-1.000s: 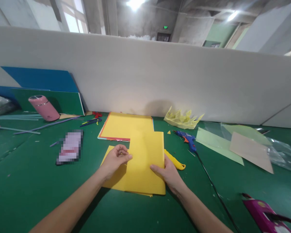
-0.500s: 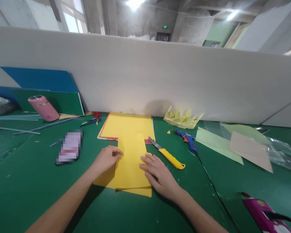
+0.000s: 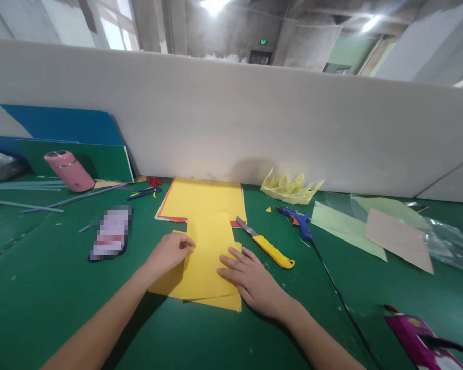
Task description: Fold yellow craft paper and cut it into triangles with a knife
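Nearby, knife point(image 3: 267, 247) beside yellow paper point(image 3: 205, 267), glue gun point(image 3: 301, 222) beyond

Green tabletop point(image 3: 61, 313) against white partition point(image 3: 200, 113); beyond, bare concrete wall point(image 3: 219, 33), window point(image 3: 114, 25) at left, two lit ceiling lamps point(image 3: 215, 5).

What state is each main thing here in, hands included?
Sheet: lying over more yellow paper.
Left hand: curled at sheet's left edge.
Right hand: spread on sheet's right side.
Knife: blade out, unheld.
Glue gun: on its side, corded.
Bottle: lid on.
Phone: blurred out; screen unclear.
Pink box: cord plugged in.
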A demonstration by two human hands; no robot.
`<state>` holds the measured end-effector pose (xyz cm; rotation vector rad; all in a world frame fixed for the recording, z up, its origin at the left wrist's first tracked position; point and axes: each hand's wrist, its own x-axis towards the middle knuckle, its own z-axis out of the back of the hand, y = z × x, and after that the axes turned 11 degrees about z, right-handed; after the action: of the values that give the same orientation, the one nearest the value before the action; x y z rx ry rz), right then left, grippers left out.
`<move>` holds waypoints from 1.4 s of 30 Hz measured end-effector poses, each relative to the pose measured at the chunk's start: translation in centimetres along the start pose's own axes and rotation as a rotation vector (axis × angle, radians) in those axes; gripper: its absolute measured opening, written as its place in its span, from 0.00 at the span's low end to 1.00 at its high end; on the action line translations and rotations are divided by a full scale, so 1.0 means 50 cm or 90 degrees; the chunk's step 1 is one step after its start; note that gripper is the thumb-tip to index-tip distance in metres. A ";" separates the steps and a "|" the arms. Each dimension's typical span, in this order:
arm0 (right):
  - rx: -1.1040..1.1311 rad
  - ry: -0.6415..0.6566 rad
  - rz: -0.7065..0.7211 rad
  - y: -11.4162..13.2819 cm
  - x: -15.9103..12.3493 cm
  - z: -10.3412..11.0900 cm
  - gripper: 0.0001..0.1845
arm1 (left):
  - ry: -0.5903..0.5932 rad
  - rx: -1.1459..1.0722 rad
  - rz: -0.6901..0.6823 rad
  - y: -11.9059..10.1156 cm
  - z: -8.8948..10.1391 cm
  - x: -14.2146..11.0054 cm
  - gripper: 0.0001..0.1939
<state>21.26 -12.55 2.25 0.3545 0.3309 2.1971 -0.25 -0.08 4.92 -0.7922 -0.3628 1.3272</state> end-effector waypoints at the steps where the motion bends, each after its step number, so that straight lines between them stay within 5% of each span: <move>1: -0.001 0.004 -0.004 0.000 0.000 0.001 0.28 | -0.003 0.005 -0.002 -0.001 0.000 -0.001 0.05; 15: 0.018 -0.018 -0.004 0.000 -0.002 0.007 0.24 | -0.037 0.212 -0.075 -0.003 -0.006 -0.016 0.09; 22: 0.024 -0.066 -0.011 -0.005 -0.007 0.018 0.19 | 0.045 0.179 -0.329 0.020 -0.044 -0.006 0.21; 29: 0.027 -0.153 -0.020 -0.023 -0.007 0.004 0.11 | -0.018 0.336 -0.355 -0.002 -0.074 -0.038 0.08; 31: 0.010 -0.167 -0.032 -0.023 -0.001 -0.002 0.09 | -0.047 0.390 -0.346 -0.006 -0.084 -0.051 0.14; 36: -0.061 -0.110 -0.073 -0.017 0.016 0.008 0.02 | -0.073 0.476 -0.344 -0.005 -0.109 -0.062 0.27; 42: -0.134 0.002 -0.101 -0.030 0.041 0.060 0.16 | -0.064 0.490 -0.348 -0.006 -0.112 -0.055 0.29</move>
<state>22.21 -9.70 4.76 0.2014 0.1234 2.0537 2.97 -4.39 1.79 0.0310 -0.1059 0.8743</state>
